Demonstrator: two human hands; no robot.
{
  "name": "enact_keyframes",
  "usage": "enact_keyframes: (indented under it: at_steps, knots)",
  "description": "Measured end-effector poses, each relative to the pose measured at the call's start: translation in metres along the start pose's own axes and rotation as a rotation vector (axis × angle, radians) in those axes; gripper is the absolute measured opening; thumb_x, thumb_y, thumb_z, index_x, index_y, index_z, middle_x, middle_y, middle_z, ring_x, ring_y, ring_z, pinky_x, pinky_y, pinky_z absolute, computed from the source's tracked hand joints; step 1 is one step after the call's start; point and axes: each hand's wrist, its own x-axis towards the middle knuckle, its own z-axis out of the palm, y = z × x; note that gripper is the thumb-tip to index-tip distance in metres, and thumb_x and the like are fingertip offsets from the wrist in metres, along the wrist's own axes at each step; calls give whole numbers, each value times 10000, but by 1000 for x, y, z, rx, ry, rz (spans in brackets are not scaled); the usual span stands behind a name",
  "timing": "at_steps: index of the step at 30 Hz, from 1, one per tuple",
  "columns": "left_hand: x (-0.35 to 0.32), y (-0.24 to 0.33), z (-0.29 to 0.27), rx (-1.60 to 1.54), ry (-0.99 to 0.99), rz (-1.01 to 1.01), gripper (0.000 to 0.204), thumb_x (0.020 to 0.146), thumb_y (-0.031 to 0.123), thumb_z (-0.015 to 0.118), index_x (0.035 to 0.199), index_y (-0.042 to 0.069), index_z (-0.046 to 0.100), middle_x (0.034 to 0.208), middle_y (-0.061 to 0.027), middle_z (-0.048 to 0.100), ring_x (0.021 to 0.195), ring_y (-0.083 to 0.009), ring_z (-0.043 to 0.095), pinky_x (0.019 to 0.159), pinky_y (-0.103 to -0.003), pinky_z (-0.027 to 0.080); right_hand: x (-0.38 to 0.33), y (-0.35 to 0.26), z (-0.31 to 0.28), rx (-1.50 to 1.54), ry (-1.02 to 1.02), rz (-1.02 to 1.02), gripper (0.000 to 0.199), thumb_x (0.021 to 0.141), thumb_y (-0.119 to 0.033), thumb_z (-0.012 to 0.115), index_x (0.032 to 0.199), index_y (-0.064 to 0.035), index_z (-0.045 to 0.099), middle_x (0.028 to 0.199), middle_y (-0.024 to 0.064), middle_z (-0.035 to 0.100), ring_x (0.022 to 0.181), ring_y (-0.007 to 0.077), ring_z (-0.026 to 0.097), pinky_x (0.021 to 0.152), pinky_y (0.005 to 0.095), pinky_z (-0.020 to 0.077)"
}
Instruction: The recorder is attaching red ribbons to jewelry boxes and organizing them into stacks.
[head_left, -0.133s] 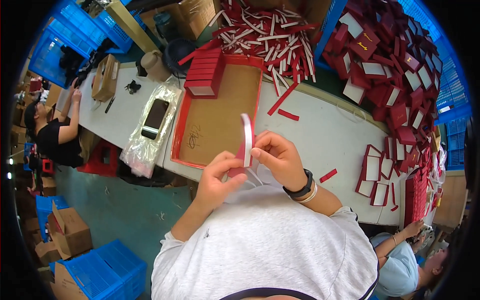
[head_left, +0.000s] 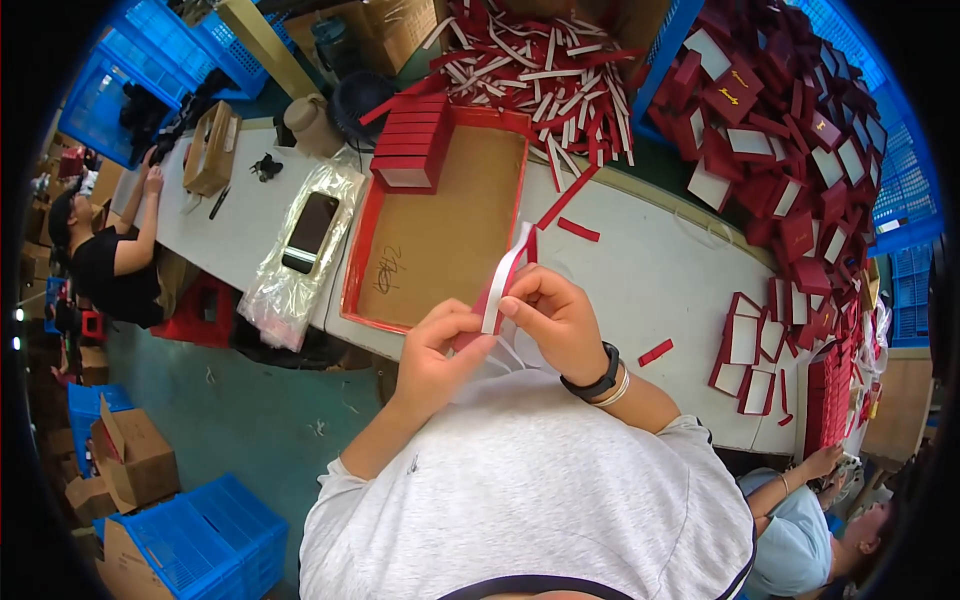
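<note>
Close in front of my body, a red-and-white strip (head_left: pixel 503 278) stands up between my two hands, its free top end curving to the right. The fingers and thumb of my left hand (head_left: pixel 437 352) pinch its lower part. My right hand (head_left: pixel 552 318), with a dark band at the wrist, has thumb and forefinger pressed on the strip's right side. Thin white pieces hang below the fingers; what they belong to is partly hidden. Just beyond lies a shallow red-edged cardboard tray (head_left: pixel 440 250), with a row of red boxes (head_left: pixel 412 145) at its far end.
A heap of red-and-white strips (head_left: pixel 545 70) lies at the back. Dark red boxes (head_left: pixel 780 150) are piled at the right, with open ones (head_left: pixel 745 340) nearer. A phone (head_left: pixel 311 232) rests on clear plastic at the left. Two other people sit at the table's ends.
The strip's free upper end has swung to the right and now leans over the tray's edge. Both hands keep nearly the same place and grip.
</note>
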Motion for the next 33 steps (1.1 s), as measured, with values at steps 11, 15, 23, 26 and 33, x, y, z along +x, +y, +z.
enact_keyframes:
  at_steps: [11, 15, 23, 26, 33]
  knots:
    - [-7, 7, -8, 581, 251, 179, 104, 702, 3, 651, 802, -2, 624, 781, -66, 545, 715, -144, 548, 622, -250, 431, -5, -36, 14, -952, 66, -603, 250, 713, -100, 705, 939, -64, 607, 856, 59, 597, 797, 217, 574, 692, 308, 447]
    - [-9, 15, -6, 636, 194, 250, 101, 684, 3, 657, 781, 6, 628, 758, -75, 547, 688, -163, 553, 608, -255, 438, 7, -29, 8, -1072, -263, -639, 243, 711, -83, 693, 941, -65, 617, 879, 54, 603, 819, 230, 567, 681, 331, 434]
    - [-14, 14, -7, 594, 255, 237, 97, 675, 3, 658, 767, 9, 628, 751, -72, 557, 683, -181, 559, 597, -269, 441, 2, -10, 13, -1100, -247, -706, 174, 705, -78, 679, 866, -47, 622, 825, 47, 608, 763, 207, 580, 675, 305, 446]
    - [-16, 12, -7, 723, 277, 293, 96, 664, 9, 667, 753, 12, 630, 732, -75, 560, 672, -202, 554, 584, -287, 441, 3, -13, 14, -1257, -317, -775, 160, 715, -87, 652, 862, -34, 617, 827, 50, 605, 773, 197, 585, 687, 299, 456]
    - [-18, 10, -10, 791, 258, 306, 115, 651, -3, 671, 753, -4, 618, 721, -92, 541, 654, -211, 540, 584, -295, 434, 6, -17, 17, -1484, -480, -862, 168, 701, -97, 609, 849, -18, 609, 812, 50, 592, 772, 181, 584, 689, 288, 461]
